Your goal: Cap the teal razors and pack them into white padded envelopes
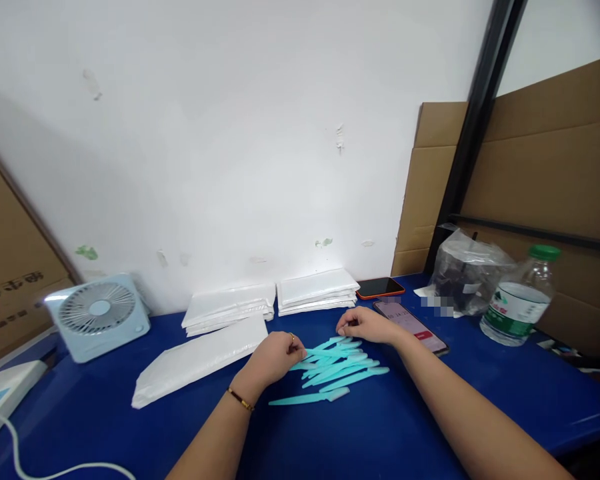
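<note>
A pile of several slim turquoise plastic sticks (337, 367) lies on the blue table (405, 427) in front of me. My left hand (275, 357), with a ring and a gold bracelet, rests curled at the pile's left end, fingertips on the sticks. My right hand (365, 325) sits at the pile's far edge with fingers pinched together; what it pinches is too small to make out. One turquoise stick (307, 397) lies apart, nearer me.
White flat bags lie in stacks (317, 290) (230, 307), one bag (195, 360) loose at the left. A small blue fan (97, 317), two phones (380, 287) (413, 327), a wrapped dark bundle (467, 273), a water bottle (520, 300) and cardboard (545, 167) stand around.
</note>
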Demonstrator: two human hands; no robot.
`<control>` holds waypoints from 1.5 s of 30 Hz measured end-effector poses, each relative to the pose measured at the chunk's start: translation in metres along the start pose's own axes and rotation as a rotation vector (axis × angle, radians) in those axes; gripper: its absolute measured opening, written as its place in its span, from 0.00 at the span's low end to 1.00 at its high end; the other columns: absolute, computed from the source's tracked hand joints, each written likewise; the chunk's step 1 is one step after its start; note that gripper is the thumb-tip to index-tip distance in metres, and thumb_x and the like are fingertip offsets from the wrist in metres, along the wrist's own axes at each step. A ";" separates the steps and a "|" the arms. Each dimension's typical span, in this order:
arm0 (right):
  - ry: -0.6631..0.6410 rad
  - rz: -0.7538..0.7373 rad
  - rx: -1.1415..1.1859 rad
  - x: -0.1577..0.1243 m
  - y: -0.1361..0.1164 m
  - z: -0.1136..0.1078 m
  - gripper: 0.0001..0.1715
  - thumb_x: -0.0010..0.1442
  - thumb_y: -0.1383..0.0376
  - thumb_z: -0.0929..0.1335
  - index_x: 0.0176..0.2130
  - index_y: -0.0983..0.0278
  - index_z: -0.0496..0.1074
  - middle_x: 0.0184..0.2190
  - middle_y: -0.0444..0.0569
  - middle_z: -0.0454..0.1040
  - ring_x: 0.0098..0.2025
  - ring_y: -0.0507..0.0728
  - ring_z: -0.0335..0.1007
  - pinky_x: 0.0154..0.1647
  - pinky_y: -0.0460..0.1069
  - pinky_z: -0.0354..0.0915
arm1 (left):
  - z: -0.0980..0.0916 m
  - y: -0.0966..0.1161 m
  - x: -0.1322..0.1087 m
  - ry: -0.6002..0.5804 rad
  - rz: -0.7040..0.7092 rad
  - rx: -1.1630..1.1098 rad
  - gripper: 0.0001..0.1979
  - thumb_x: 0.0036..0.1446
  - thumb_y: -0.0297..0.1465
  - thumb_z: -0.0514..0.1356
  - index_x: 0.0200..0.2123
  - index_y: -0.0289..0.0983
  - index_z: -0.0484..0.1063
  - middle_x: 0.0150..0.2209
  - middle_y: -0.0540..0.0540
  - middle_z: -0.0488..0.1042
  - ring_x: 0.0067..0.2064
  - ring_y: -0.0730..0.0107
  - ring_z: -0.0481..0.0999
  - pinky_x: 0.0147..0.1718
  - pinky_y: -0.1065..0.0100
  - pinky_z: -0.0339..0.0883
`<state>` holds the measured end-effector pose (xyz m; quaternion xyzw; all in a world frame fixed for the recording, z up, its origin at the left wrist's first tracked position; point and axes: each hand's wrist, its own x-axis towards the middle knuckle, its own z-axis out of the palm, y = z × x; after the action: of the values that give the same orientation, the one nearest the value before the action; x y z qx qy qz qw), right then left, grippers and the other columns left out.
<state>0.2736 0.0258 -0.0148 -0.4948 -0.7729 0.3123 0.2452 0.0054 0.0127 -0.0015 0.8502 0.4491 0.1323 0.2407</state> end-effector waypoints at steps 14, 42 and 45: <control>0.075 0.055 0.482 -0.005 -0.016 -0.005 0.24 0.47 0.52 0.71 0.36 0.69 0.74 0.26 0.48 0.74 0.23 0.49 0.64 0.24 0.44 0.59 | -0.014 -0.015 0.007 0.078 -0.162 -0.453 0.13 0.49 0.38 0.52 0.26 0.34 0.69 0.32 0.45 0.75 0.26 0.74 0.68 0.25 0.72 0.61; 0.262 0.094 0.388 0.011 0.016 0.002 0.19 0.46 0.53 0.70 0.31 0.67 0.76 0.26 0.47 0.74 0.30 0.53 0.66 0.36 0.48 0.61 | -0.012 -0.042 0.011 0.099 -0.146 -0.101 0.15 0.48 0.42 0.56 0.29 0.38 0.76 0.28 0.49 0.75 0.32 0.67 0.71 0.30 0.70 0.60; 0.266 0.080 0.150 0.011 0.017 0.003 0.19 0.46 0.53 0.70 0.33 0.65 0.76 0.30 0.48 0.73 0.34 0.55 0.66 0.38 0.50 0.61 | -0.008 -0.042 0.012 0.186 -0.152 -0.032 0.15 0.46 0.39 0.58 0.37 0.39 0.74 0.32 0.48 0.74 0.33 0.67 0.70 0.31 0.70 0.60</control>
<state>0.2779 0.0404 -0.0285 -0.5426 -0.6878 0.3103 0.3691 -0.0209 0.0449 -0.0173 0.7939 0.5305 0.1992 0.2207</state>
